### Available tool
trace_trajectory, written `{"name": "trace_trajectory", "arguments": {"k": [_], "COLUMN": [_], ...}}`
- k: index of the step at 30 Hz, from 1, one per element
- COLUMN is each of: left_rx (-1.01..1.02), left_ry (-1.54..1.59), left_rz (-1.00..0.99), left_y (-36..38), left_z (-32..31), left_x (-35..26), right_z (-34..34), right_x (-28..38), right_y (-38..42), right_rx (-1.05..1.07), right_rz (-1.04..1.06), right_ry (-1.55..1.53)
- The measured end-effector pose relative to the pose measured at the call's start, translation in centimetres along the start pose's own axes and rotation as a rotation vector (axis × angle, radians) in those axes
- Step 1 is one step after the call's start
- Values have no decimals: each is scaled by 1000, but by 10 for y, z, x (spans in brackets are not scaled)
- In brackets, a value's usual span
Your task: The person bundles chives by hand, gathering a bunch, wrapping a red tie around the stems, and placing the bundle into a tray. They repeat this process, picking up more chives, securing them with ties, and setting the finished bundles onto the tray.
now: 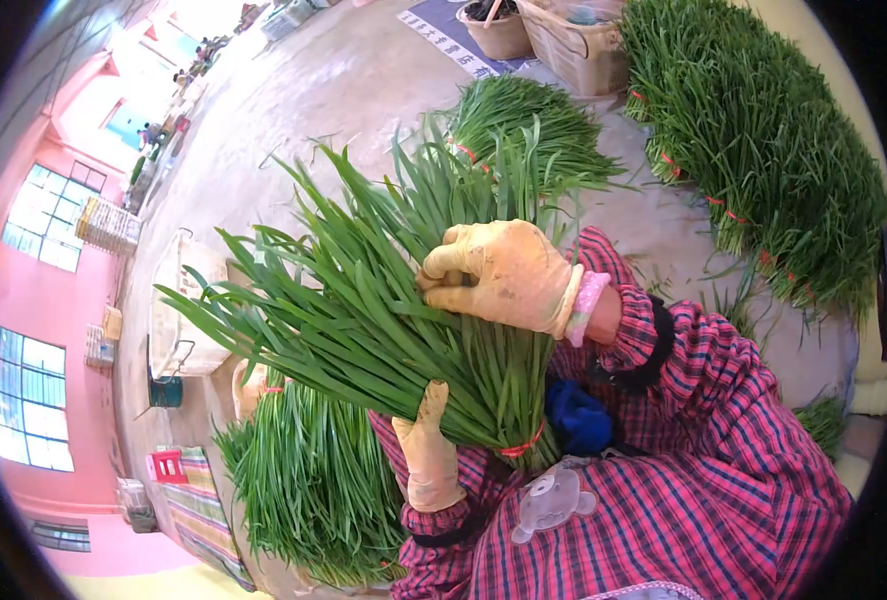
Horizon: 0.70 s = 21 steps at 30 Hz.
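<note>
A bundle of garlic chives rests across my lap, tied near its base by a red band. Its long flat leaves fan out to the upper left. My left hand, in a soiled cream glove, grips the bundle from below; the thumb lies over the near leaves and the other fingers are hidden behind them. On top of the leaves is my gloved right hand, its fingers curled and pinched together at the chives. Leaf tips partly show beyond it.
Several tied chive bundles lie in a long heap at the right. Another pile sits ahead, and one at lower left. A white crate, a bucket and a basket stand on the concrete floor.
</note>
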<state>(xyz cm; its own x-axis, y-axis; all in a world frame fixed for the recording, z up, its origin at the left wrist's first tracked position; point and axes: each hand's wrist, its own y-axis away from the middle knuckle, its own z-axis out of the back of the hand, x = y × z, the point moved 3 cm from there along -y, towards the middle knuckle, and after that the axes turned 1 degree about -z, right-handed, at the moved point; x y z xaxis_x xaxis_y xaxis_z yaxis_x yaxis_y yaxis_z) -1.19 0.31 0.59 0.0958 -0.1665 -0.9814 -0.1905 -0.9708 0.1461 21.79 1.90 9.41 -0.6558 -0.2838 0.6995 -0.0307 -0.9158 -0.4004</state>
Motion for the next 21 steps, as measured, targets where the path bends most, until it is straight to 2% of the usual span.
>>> {"name": "trace_trajectory", "arguments": {"k": [2,3,5,7,9,10,11,13,14,16,17,19,20,21], "left_rx": [-36,-36,-66,-53,-33,-1,29,20,8,9,12,6,-1,0], "left_ry": [174,173,265,236,205,186,168,183,199,196,193,256,321,321], "left_rz": [14,14,34,35,44,37,28,29,30,15,2,47,89,91], "left_y": [-1,-1,-1,-5,-5,-6,-7,-4,-2,-4,-6,-6,-7,-8], "left_z": [-12,-16,-19,-15,-13,-13,-15,-22,-24,-23,-22,-18,-17,-15], "left_x": [-11,-13,-15,-13,-11,-10,-10,-17,-19,-18,-17,-15,-13,-12], "right_z": [-4,-3,3,0,-7,4,4,-4,-5,-7,-9,-15,-11,4], "right_x": [-8,-10,-13,-14,-4,9,14,4,-1,-15,-20,-34,-26,-20], "right_y": [-4,-3,-1,3,7,6,5,2,3,3,3,5,-1,4], "right_rx": [-149,-149,-230,-231,-225,-35,-8,-120,-120,-51,-51,-85,-121,-116], "right_rz": [-59,-59,-439,-400,84,-7,-22,46,47,-144,-144,-247,-324,-522], "right_ry": [-194,-195,-701,-758,-478,-189,-36,153,153,11,11,-343,-690,-748]}}
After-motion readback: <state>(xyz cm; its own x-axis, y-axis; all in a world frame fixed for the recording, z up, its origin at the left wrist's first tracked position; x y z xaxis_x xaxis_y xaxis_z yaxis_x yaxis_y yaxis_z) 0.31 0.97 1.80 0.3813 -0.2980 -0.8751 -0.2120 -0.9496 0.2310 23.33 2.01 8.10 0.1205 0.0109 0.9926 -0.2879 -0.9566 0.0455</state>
